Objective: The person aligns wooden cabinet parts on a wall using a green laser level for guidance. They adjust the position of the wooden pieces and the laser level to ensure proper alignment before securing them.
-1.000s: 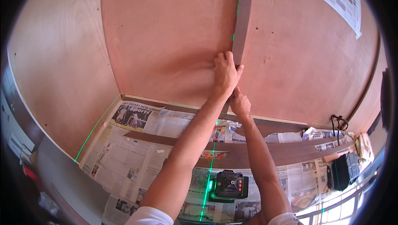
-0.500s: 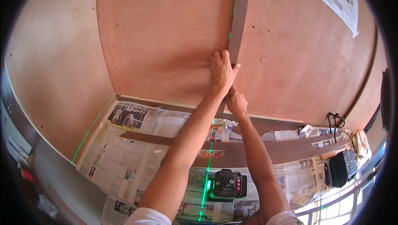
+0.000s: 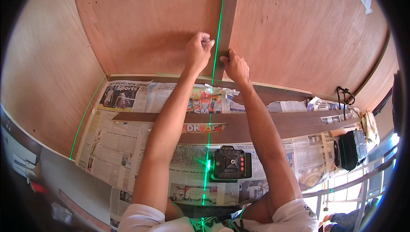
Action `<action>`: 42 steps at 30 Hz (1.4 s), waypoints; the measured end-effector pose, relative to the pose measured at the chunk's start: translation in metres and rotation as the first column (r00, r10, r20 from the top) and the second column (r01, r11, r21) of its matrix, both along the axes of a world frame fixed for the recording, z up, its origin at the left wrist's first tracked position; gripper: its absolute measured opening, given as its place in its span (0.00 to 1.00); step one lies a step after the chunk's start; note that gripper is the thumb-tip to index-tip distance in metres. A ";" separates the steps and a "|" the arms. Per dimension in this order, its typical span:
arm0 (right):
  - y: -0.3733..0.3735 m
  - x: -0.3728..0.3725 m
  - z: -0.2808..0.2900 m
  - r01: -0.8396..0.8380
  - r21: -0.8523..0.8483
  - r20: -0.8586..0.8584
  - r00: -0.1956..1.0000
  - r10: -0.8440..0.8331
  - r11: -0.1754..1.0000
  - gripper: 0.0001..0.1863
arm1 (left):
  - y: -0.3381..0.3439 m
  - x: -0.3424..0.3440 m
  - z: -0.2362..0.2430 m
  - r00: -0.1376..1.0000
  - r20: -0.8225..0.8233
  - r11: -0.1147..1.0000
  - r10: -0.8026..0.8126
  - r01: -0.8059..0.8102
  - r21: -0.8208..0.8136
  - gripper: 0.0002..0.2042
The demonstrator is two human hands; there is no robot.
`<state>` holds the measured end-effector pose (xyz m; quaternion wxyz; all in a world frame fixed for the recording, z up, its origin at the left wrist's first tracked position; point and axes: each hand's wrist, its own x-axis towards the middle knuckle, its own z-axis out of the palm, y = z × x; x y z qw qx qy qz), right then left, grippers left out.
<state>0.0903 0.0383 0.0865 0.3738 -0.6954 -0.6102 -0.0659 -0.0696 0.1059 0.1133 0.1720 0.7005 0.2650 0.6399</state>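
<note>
A long brown wooden strip [image 3: 229,10] runs up the reddish plywood panel [image 3: 158,14], with a green laser line along its left edge. My right hand [image 3: 236,67] is closed at the strip's lower part, thumb and index finger against it. Just left of the line, my left hand [image 3: 198,54] is off the strip, its fingers curled in toward the thumb; whether anything small is between them is hidden. Between my forearms a black laser level [image 3: 232,163] sits on newspaper, casting the green line.
Newspaper sheets [image 3: 115,146] cover the surface below the panel. Brown strips [image 3: 282,123] lie across them. At the right are a black case [image 3: 353,150] and a black cord [image 3: 344,97]. A pale side panel [image 3: 38,61] stands at left; railings [image 3: 341,195] show lower right.
My left hand has come off the strip and moved left. My right hand has shifted up on the strip. More of the laser line shows beside the strip, and the view has tilted down.
</note>
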 end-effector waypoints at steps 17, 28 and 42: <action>0.008 -0.013 -0.029 0.101 0.013 -0.109 0.989 -0.099 0.995 0.22 | -0.002 -0.025 -0.126 0.717 -0.628 0.953 0.304 -0.214 0.217 0.03; 0.013 -0.014 -0.030 0.174 -0.001 -0.218 0.961 -0.170 0.985 0.26 | -0.002 -0.016 -0.130 0.732 -0.600 0.945 0.324 -0.224 0.237 0.03; 0.009 -0.020 -0.029 0.177 -0.036 -0.283 0.942 -0.180 0.984 0.28 | -0.001 -0.021 -0.133 0.755 -0.618 0.975 0.217 -0.135 0.178 0.08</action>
